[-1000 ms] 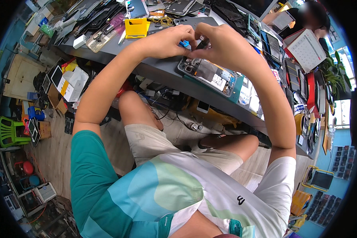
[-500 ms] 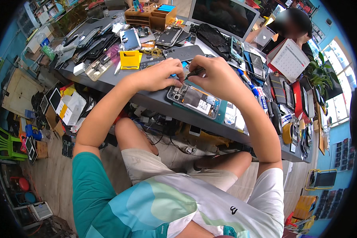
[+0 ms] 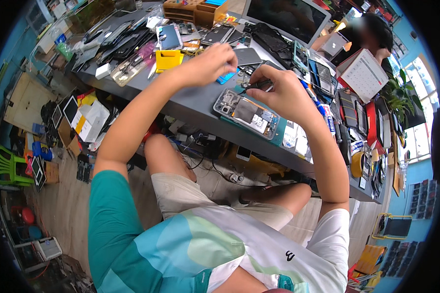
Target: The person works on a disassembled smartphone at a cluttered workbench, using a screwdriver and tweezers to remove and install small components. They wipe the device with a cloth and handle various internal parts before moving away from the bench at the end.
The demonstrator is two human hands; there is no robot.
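An opened phone (image 3: 247, 113) lies on a green mat (image 3: 282, 136) near the bench's front edge, its back off and its inner parts bare. My right hand (image 3: 278, 90) is closed on dark tweezers (image 3: 259, 86), whose thin tip reaches over the phone's upper part. My left hand (image 3: 212, 63) hangs farther back and to the left, apart from the phone. Its fingers are curled together, and whatever they may hold is too small to make out. Just below its fingertips lies a small bright blue piece (image 3: 226, 77).
A yellow stand (image 3: 169, 61) and heaps of phone parts (image 3: 115, 41) cover the bench's left side. Behind stands a monitor (image 3: 286, 19). Pens, phones and a calendar (image 3: 364, 75) crowd the right, where another person (image 3: 371, 34) sits beyond.
My left hand has lifted away from the phone, moving back and slightly right. My right hand stays by the phone with the tweezers, their tip now in sight. The whole view has shifted slightly.
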